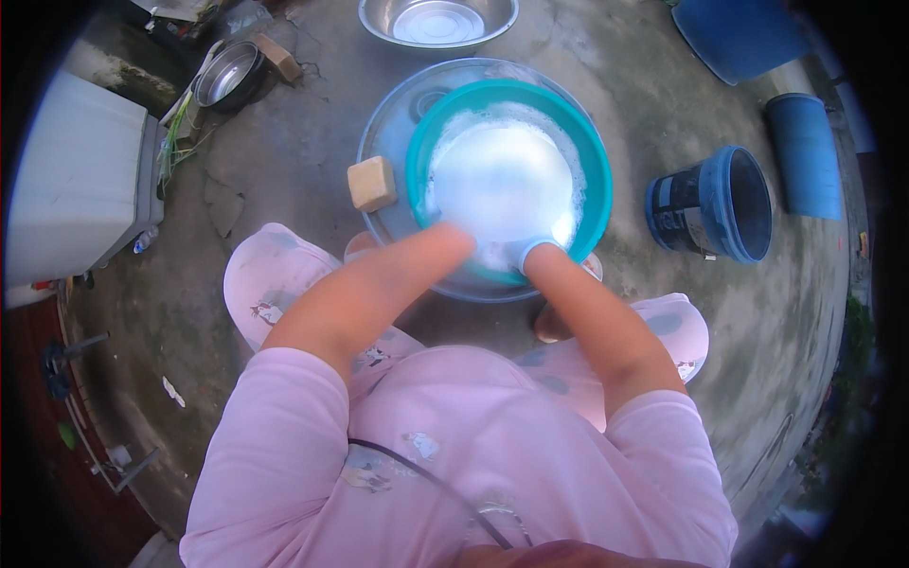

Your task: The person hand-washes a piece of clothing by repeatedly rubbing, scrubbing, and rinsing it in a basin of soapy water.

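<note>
A teal basin [604, 180] holds white suds [507, 180], bright and washed out in the middle. Both my forearms reach down into it over the near rim. My left hand [461, 239] is sunk in the suds and blurred, with only the wrist end showing. Around the wrist of my right hand [538, 250] there is something pale blue, a band or a cuff; the fingers beyond are hidden in the white. Whether either hand holds anything cannot be seen. Beneath the teal basin lies a wider, clear bluish tub [379, 123]. A tan block [371, 184], like a bar of soap, rests on its left rim.
Beyond the tub stands a metal basin [438, 24]. To the right are a dark blue bucket [705, 204] and a blue cylinder [803, 156]. At the left are a metal bowl [229, 76], green stalks [170, 151] and a white cabinet [80, 170]. My knees flank the tub.
</note>
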Motion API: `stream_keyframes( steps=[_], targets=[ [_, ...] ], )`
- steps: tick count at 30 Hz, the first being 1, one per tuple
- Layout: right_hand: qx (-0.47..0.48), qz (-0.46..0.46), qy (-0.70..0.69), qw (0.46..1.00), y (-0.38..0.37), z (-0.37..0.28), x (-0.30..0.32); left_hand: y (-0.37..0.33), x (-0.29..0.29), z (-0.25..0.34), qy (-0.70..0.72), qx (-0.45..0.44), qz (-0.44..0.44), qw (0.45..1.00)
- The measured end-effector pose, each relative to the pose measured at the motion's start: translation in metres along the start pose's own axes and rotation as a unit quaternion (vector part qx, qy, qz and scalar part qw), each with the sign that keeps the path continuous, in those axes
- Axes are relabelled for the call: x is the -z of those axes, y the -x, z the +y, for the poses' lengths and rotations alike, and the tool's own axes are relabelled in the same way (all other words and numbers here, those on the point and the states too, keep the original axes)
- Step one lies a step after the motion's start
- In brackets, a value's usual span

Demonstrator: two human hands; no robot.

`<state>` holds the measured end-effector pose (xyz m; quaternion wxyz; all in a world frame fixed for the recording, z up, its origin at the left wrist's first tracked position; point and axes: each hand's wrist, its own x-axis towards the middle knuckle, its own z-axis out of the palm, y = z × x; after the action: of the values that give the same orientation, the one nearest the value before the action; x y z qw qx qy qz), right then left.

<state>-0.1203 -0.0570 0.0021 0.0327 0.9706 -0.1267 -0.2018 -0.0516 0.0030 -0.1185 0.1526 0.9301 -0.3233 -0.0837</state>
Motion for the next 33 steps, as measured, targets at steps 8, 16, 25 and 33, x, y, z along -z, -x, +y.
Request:
stream_keyframes(
  steps=[8, 16, 25, 33],
  targets=[
    [0.032, -0.077, -0.095, 0.992, -0.105, 0.063, -0.049, -0.066, 0.061, 0.025, -0.133, -0.116, -0.234, 0.956],
    [0.156, -0.239, -0.028, 0.958, -0.182, 0.076, -0.115, -0.117, 0.031, -0.033, -0.175, -0.104, -0.309, 0.929],
    [-0.075, -0.06, -0.385, 0.918, -0.169, 0.077, -0.095, -0.109, -0.016, -0.059, -0.034, -0.009, -0.036, 0.999],
    [-0.07, 0.178, -0.591, 0.784, -0.064, 0.111, -0.023, -0.055, 0.1, 0.002, 0.564, 0.138, -0.239, 0.778]
  ],
)
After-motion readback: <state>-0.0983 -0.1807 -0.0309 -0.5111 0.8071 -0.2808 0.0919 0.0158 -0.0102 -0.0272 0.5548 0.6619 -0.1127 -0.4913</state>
